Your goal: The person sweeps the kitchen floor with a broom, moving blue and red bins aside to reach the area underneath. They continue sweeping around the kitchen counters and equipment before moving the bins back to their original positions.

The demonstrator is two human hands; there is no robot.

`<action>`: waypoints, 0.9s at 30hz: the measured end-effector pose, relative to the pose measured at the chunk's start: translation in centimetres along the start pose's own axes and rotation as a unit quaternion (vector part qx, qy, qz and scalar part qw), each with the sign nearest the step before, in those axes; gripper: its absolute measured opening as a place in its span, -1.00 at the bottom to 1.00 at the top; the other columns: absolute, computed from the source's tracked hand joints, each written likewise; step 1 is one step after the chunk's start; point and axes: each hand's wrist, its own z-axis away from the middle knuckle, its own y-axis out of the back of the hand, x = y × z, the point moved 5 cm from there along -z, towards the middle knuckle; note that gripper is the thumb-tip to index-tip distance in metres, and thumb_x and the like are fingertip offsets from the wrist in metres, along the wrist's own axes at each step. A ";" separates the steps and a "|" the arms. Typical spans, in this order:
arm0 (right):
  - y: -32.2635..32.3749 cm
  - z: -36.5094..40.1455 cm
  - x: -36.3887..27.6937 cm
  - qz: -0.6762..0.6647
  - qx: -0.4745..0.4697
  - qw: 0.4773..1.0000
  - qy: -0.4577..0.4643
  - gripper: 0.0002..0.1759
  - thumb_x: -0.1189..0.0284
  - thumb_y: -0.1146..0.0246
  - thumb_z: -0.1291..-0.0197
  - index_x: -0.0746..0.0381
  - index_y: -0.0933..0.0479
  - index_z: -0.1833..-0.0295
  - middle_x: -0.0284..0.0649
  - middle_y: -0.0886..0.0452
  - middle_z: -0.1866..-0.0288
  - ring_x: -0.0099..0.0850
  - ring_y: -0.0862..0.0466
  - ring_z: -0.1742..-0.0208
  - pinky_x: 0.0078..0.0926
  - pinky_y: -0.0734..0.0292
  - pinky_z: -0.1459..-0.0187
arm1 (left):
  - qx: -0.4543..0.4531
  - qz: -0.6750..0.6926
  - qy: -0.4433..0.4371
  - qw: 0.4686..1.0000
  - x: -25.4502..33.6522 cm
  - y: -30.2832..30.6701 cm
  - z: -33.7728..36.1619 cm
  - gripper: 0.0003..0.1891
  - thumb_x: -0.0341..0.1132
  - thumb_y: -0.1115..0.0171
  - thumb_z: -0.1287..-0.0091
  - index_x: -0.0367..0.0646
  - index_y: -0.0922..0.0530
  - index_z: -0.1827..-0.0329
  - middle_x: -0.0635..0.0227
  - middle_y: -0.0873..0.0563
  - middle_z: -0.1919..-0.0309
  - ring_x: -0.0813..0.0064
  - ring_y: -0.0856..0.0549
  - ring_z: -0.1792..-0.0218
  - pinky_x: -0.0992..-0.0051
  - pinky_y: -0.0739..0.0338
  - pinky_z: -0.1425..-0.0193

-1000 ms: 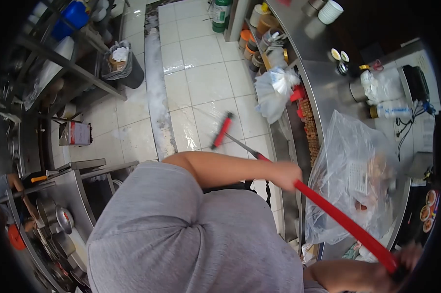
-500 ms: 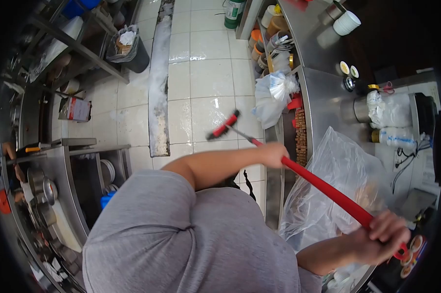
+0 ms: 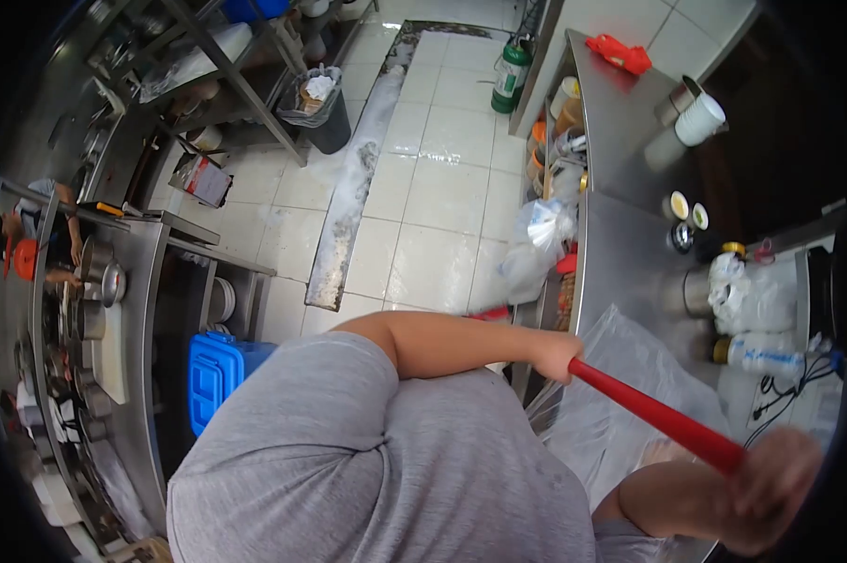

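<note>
A long-handled floor brush with a red pole (image 3: 663, 413) slants across my front. My left hand (image 3: 559, 357) is closed around the pole, with the arm crossing in front of my grey shirt. Further along, at the upper end, my right hand (image 3: 775, 488) is closed on the pole, smeared by motion. The red head (image 3: 491, 313) shows only partly above my left forearm, low by the tiled floor (image 3: 433, 258); the rest is hidden or blurred. Clear plastic sheeting (image 3: 620, 375) hangs beside the pole at the steel counter.
A foamy floor channel (image 3: 356, 192) runs along the wet tiles. A steel counter (image 3: 620, 235) with shelves stands right. At left are a bin (image 3: 325, 122), a blue lidded container (image 3: 219, 375) and a steel worktop (image 3: 133, 347); another person's arm (image 3: 72, 230) reaches over pots there.
The brush head has come back toward my body from further out on the tiles. Both hands moved slightly right and down in view, still on the pole. The view has shifted, showing more floor ahead.
</note>
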 end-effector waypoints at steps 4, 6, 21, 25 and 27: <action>0.5 -4.2 3.9 0.170 0.125 0.975 0.069 -0.81 0.47 0.04 -0.35 0.14 -0.19 0.38 -0.40 -0.28 0.62 -0.64 -0.26 0.74 -0.76 -0.29 0.60 | 0.004 0.058 0.005 0.998 -2.4 2.6 -1.8 -0.85 -0.32 -0.20 0.05 -0.24 -0.55 0.55 0.19 -0.57 0.68 0.30 -0.51 0.62 0.30 -0.42 0.42; 1.4 -4.9 5.8 0.131 0.131 0.977 0.105 -0.78 0.45 0.03 -0.34 0.13 -0.19 0.41 -0.38 -0.28 0.61 -0.64 -0.27 0.73 -0.75 -0.29 0.60 | 0.051 0.033 -0.011 0.998 -5.0 5.3 -2.0 -0.84 -0.30 -0.21 0.06 -0.23 -0.55 0.56 0.14 -0.56 0.67 0.25 -0.52 0.62 0.28 -0.42 0.43; 16.4 -21.7 17.6 0.192 0.192 0.958 0.096 -0.79 0.54 -0.12 -0.19 0.20 -0.21 0.42 -0.34 -0.35 0.60 -0.59 -0.34 0.72 -0.69 -0.29 0.60 | 0.229 -0.059 0.064 0.970 -14.9 34.8 -7.5 -0.85 -0.25 -0.21 0.04 -0.14 -0.57 0.58 0.10 -0.61 0.57 0.02 -0.62 0.43 0.16 -0.48 0.32; 15.9 -29.7 23.5 0.238 0.180 0.953 0.048 -0.75 0.43 -0.10 -0.22 0.15 -0.19 0.45 -0.41 -0.27 0.63 -0.69 -0.26 0.74 -0.75 -0.22 0.64 | 0.124 0.001 0.024 0.992 -14.5 36.2 -12.2 -0.87 -0.29 -0.20 0.04 -0.15 -0.55 0.60 0.12 -0.59 0.61 0.05 -0.61 0.47 0.19 -0.46 0.36; 18.6 -30.3 24.9 0.165 0.177 0.967 0.081 -0.78 0.48 -0.13 -0.16 0.13 -0.22 0.44 -0.39 -0.33 0.64 -0.68 -0.32 0.76 -0.74 -0.24 0.67 | 0.135 0.010 0.015 0.991 -16.8 37.7 -14.6 -0.86 -0.29 -0.22 0.05 -0.16 -0.53 0.62 0.11 -0.59 0.63 0.05 -0.61 0.48 0.20 -0.46 0.37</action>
